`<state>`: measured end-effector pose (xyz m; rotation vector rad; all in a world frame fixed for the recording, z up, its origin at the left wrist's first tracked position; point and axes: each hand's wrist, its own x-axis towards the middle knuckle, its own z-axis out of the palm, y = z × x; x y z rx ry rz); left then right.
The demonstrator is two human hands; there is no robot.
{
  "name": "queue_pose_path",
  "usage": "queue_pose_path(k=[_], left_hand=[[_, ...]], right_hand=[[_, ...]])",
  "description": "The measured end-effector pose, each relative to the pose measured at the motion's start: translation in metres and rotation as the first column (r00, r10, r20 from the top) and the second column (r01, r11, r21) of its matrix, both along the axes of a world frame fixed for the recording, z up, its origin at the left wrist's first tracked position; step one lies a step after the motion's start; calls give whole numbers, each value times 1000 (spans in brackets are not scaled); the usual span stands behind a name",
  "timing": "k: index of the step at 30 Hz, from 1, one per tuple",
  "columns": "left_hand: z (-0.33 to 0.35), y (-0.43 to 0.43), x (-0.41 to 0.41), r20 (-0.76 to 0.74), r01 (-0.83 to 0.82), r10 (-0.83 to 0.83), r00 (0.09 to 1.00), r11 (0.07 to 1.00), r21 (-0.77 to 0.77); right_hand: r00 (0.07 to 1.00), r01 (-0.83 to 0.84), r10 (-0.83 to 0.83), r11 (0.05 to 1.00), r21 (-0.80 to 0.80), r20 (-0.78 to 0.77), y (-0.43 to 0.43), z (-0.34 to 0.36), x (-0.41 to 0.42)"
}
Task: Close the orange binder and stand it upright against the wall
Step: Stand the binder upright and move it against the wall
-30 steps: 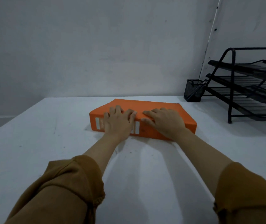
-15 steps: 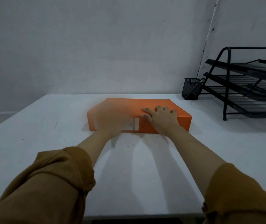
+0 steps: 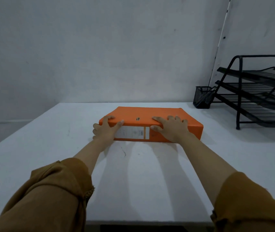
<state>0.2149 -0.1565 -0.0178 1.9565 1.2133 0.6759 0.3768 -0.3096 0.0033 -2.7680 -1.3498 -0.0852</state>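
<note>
The orange binder (image 3: 150, 121) lies flat and closed at the centre of the frame, on the white desk (image 3: 33, 148), its labelled spine facing the camera and its far edge near the wall (image 3: 100, 47) but apart from it. Closing looks done; the standing-up step is not yet done.

The main risk, as I judge it, is a slip during the tilt: both hands sit on the near top edge, so if the binder is levered up from there its far edge could skid along the smooth desk toward the wall rather than pivot. The cover could also flop open once lifted, since nothing visibly clamps it shut. If set down too steeply leaning, it may slide back flat. The black mesh pen cup (image 3: 202, 97) and wire tray rack (image 3: 257, 91) at the right of the frame stand well apart and seem unlikely to interfere.

The left hand (image 3: 104, 129) wraps the binder's left corner, fingers spread over the top, thumb on the spine by the label. The right hand (image 3: 170, 128) rests palm-down right of centre, fingers spread across the top, thumb down against the spine. Both forearms reach straight forward, brown sleeves pushed up.
</note>
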Motion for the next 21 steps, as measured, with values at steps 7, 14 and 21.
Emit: queue_pose_path(k=[7, 14, 21], left_hand=[[22, -6, -1, -91, -9, 23, 996, 989, 150], [97, 2, -4, -162, 80, 14, 987, 828, 555], [185, -13, -7, -268, 234, 11, 963, 456, 859]], right_hand=[[992, 1, 4, 999, 38, -127, -6, 10, 1], [962, 33, 60, 943, 330, -267, 1, 22, -4], [800, 120, 318, 746, 655, -509, 4, 34, -36]])
